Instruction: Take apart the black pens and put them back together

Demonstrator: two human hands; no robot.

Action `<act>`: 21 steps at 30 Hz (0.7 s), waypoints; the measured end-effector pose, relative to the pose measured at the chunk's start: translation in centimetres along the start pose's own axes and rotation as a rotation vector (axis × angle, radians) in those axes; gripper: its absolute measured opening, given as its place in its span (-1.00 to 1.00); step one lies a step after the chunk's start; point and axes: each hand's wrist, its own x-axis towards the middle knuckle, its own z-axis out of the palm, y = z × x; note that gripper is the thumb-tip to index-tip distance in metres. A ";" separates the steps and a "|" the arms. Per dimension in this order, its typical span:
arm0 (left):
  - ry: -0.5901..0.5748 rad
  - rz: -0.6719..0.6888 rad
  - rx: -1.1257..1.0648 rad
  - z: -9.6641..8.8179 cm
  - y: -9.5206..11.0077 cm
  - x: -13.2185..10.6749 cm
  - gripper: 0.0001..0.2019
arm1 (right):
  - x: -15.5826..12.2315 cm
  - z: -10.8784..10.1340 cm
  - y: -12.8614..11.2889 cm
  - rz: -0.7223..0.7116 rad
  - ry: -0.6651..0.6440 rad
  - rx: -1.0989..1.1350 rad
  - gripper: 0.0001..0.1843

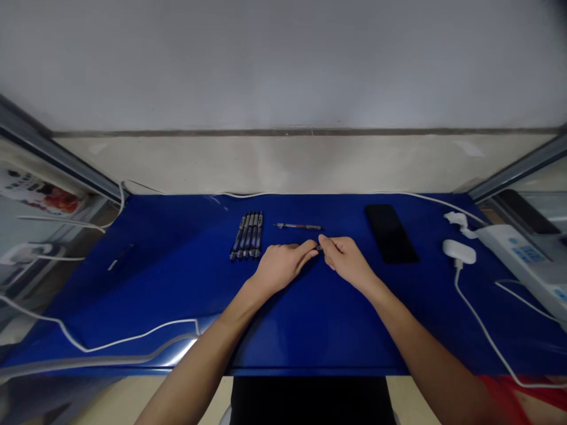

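Grip, left: the left hand (280,267) lies knuckles up on the desk (177,283), its forefinger and thumb stretched to the right and pinched on one end of a small dark pen part (319,247).
Grip, right: the right hand (348,258) meets it from the other side, fingertips closed on the same small piece; the two hands touch at the tips.
Pen part: it sits between the two sets of fingertips, just above the desk surface near the middle; it is too small and too covered to tell what it is exactly.
Single pen: a slim pen (298,226) lies flat just beyond the hands, running left to right, apart from them.
Pen row: five or so dark pens (247,235) lie side by side, touching one another, to the left of the single pen and just beyond the left hand.
Phone: a black phone (390,233) lies screen up, to the right of the right hand, near but apart.
White charger: a rounded white charger (459,251) sits further right, with a white cable (482,330) running toward the near edge.
Left side: a small dark stick-like item (119,258) lies alone well to the left; another white cable (133,339) curls along the near left edge.
Far right: a white device with blue buttons (522,260) stands at the desk's right end.
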 end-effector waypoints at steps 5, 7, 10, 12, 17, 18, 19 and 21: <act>-0.016 -0.059 -0.013 0.1 -0.1 0.0 -0.57 | 0.0 0.0 -0.3 -0.130 0.046 -0.087 -0.46; -0.007 -0.080 -0.027 0.0 -0.3 0.0 -0.57 | 0.0 0.0 -0.4 -0.190 0.061 -0.149 -0.59; 0.041 -0.110 -0.141 -0.1 -0.5 0.0 -0.61 | 0.1 0.0 -0.3 -0.218 0.056 -0.140 -0.69; 0.107 -0.105 -0.372 -0.3 -0.6 0.1 -0.65 | 0.2 0.1 0.0 -0.212 0.026 -0.082 -0.69; 0.372 0.010 -0.955 -0.9 -0.8 0.6 -0.70 | 0.5 0.9 0.7 -0.158 -0.175 0.171 -0.58; 0.417 0.007 -0.983 -1.0 -1.0 0.6 -0.70 | 0.5 1.1 0.7 -0.139 -0.227 0.226 -0.57; 0.446 -0.012 -0.998 -1.0 -1.1 0.7 -0.69 | 0.5 1.3 0.7 -0.126 -0.274 0.267 -0.57; 0.474 -0.088 -1.040 -0.8 -1.4 0.8 -0.68 | 0.5 1.5 0.6 -0.113 -0.331 0.306 -0.58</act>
